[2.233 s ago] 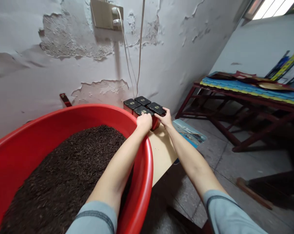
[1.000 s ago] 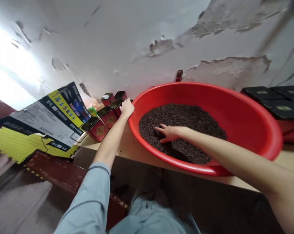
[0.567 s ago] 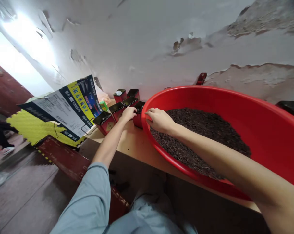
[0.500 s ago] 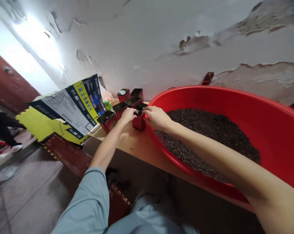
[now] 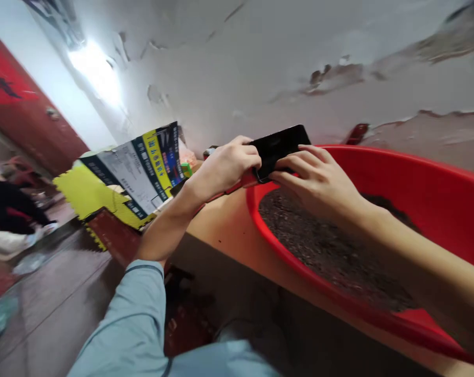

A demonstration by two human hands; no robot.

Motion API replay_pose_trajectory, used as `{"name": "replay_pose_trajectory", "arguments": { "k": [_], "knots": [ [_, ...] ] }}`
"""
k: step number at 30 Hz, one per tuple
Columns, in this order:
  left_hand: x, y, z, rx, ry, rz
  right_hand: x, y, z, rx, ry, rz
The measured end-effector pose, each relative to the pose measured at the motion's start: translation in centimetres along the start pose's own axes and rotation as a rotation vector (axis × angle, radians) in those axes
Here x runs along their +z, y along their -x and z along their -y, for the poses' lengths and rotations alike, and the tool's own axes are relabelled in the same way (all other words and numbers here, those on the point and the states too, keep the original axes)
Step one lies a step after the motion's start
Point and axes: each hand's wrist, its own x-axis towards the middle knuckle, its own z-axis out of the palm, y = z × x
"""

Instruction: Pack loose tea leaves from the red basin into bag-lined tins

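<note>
A small red tin with a glossy black top (image 5: 280, 149) is raised between my hands at the rim of the tub, its black face turned towards me. My left hand (image 5: 231, 165) is closed at its left end, fingers curled. My right hand (image 5: 319, 175) grips the near edge from the right, with fingertips on the black face. Much of the red body is hidden by my hands. The large red tub (image 5: 409, 165) just beyond my right hand holds a heap of dark seeds (image 5: 319, 251), sunflower seeds by their look.
The tub stands on a tan tabletop (image 5: 217, 230). Other tins on it are mostly hidden behind my left arm. To the left are a printed carton flap (image 5: 133, 173), yellow foam mat (image 5: 90, 193) and brown bench (image 5: 113, 233). A peeling wall (image 5: 240, 78) rises behind; another person sits far left.
Both hands have lifted the black-topped tin off the table, up and to the right, nearer to me. It has tilted so its black face shows. My view has shifted left.
</note>
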Motion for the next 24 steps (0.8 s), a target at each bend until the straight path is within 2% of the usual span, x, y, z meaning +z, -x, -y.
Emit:
{"name": "replay_pose_trajectory", "arguments": {
  "k": [2, 4, 6, 9, 11, 13, 16, 18, 19, 22, 24],
  "knots": [
    [1.8, -3.2, -0.4, 0.07, 0.011, -0.044, -2.7, 1.8, -1.0, 0.068, 0.102, 0.01],
    [4.2, -6.4, -0.7, 0.127, 0.013, -0.078, -4.2, 3.9, -2.0, 0.138, 0.193, 0.013],
    [7.3, -9.6, -0.9, 0.162, 0.004, -0.086, -4.5, 6.1, -3.2, 0.225, 0.284, 0.031],
    [12.8, -13.6, -1.4, 0.176, 0.013, -0.016, -3.4, 9.7, -5.3, 0.411, 0.349, 0.143],
    [16.5, -15.2, -2.0, 0.183, 0.045, 0.09, -2.2, 11.8, -6.6, 0.516, 0.238, 0.26],
    [19.5, -15.7, -2.7, 0.158, 0.101, 0.191, -1.2, 13.7, -7.8, 0.595, 0.067, 0.343],
    [22.7, -15.2, -3.3, 0.114, 0.21, 0.201, -0.4, 15.2, -8.4, 0.679, -0.105, 0.349],
    [24.0, -14.6, -3.4, 0.101, 0.287, 0.145, -0.7, 15.1, -8.1, 0.728, -0.133, 0.241],
    [24.4, -14.4, -3.4, 0.097, 0.332, 0.113, -1.1, 14.8, -7.8, 0.759, -0.135, 0.139],
    [25.1, -13.8, -3.4, 0.08, 0.481, 0.04, -3.0, 13.8, -7.5, 0.888, -0.161, -0.294],
    [25.1, -13.7, -3.5, 0.053, 0.551, 0.032, -4.7, 13.9, -8.4, 0.96, -0.216, -0.6]
  ]
}}
